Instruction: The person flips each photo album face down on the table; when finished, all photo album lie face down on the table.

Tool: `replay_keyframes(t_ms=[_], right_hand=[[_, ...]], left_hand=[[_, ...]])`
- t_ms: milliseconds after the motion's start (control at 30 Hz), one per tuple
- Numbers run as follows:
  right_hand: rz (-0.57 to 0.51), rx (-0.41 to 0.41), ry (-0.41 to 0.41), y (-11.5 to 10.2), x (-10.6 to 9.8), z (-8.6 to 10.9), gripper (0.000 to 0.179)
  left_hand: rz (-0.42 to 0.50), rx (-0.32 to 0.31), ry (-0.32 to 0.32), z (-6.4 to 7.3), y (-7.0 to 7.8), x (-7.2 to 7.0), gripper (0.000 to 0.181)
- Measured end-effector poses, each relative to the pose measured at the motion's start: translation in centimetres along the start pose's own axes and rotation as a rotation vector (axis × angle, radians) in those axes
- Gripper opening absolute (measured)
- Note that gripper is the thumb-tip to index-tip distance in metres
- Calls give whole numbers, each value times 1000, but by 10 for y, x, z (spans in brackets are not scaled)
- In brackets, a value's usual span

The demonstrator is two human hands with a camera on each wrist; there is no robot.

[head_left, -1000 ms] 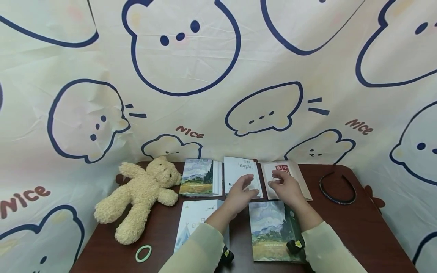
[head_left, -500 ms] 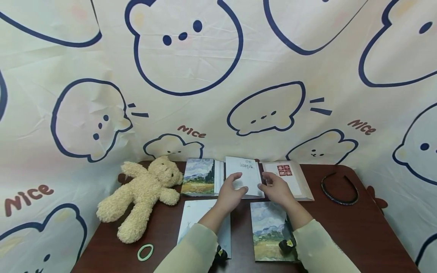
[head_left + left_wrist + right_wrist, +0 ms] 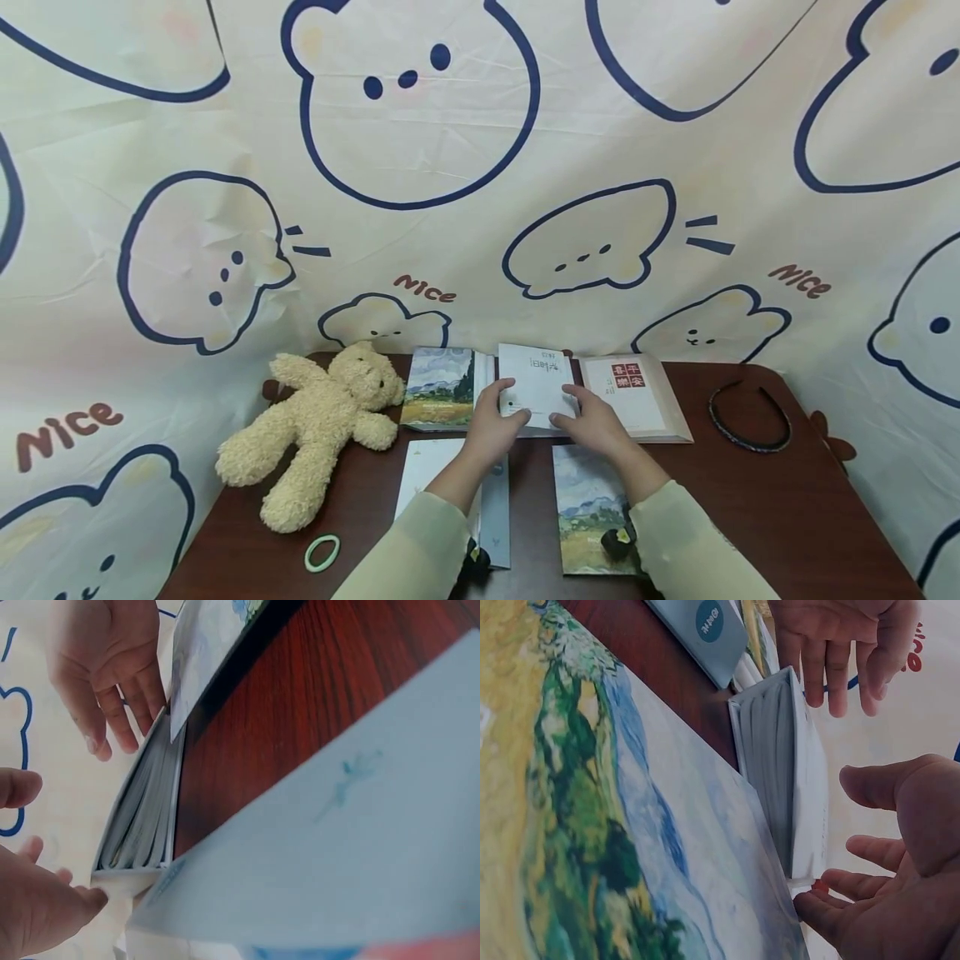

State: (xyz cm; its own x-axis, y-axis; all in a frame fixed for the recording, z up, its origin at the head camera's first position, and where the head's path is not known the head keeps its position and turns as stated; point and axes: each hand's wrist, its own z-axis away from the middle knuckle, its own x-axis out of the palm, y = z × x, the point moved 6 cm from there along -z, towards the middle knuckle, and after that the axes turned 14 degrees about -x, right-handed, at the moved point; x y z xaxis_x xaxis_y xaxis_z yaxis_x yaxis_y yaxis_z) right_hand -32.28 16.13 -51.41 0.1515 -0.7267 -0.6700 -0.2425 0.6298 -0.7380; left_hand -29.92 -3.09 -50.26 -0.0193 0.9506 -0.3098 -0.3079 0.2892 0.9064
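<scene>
A thick white album with dark writing on its cover lies at the middle of the back row; its page edges show in both wrist views. My left hand hovers at its left side, thumb apart from the relaxed fingers. Over its right side is my right hand, thumb and fingers likewise spread. Fingertips of the left hand come very near the album's end in the left wrist view; contact is unclear. In the right wrist view, the right hand is beside the album with nothing in its grasp.
Flanking it are a landscape-painting album and an album with red characters. In front lie a pale album and another painting album. A teddy bear, green ring and headband lie around.
Both hands have moved left, from over the middle and right albums to either side of the white middle album. The albums have stayed in place; the head view has shifted slightly.
</scene>
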Motion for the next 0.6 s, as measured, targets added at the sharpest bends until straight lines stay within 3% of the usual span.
replay_keyframes(t_ms=[200, 400, 600], right_hand=[[39, -32, -19, -3, 7, -2, 67], [93, -61, -32, -6, 10, -3, 68], [137, -91, -50, -7, 13, -5, 67]], left_hand=[[52, -4, -32, -7, -10, -2, 68], [124, -59, -107, -9, -16, -2, 76], [157, -102, -142, -11, -20, -1, 83]])
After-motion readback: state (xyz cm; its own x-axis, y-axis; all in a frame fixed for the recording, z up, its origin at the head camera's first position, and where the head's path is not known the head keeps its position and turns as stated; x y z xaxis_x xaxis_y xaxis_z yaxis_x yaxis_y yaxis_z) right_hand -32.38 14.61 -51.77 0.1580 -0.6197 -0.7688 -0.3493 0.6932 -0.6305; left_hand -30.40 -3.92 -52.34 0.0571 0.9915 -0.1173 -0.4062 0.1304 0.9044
